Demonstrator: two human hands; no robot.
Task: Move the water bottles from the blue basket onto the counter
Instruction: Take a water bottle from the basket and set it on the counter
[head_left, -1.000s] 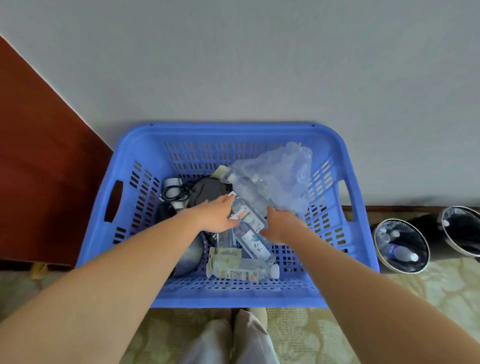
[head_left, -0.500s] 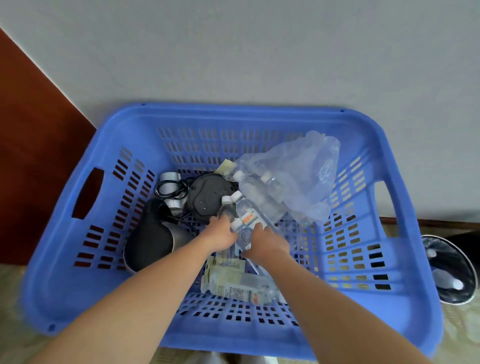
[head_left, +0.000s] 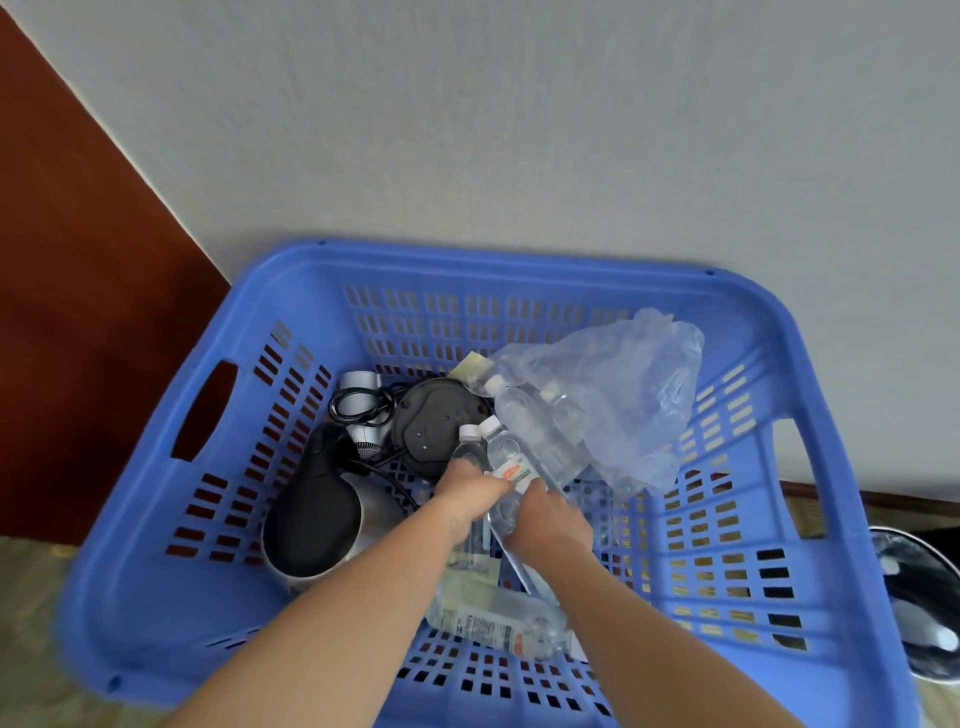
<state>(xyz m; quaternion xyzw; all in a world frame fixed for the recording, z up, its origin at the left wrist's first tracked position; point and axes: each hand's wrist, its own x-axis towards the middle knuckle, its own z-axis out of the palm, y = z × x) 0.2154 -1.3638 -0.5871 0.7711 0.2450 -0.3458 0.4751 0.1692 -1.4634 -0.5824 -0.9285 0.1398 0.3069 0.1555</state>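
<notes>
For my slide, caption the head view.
Both hands grip water bottles inside the blue basket.

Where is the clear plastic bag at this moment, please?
In the head view, the clear plastic bag lies in the blue basket's far right part, draped over water bottles, beyond both hands.

Right of the hands (head_left: 511, 501), bare basket floor (head_left: 675, 545) lies open; a kettle (head_left: 317, 519) crowds their left; a plastic bag (head_left: 623, 389) blocks beyond.
</notes>
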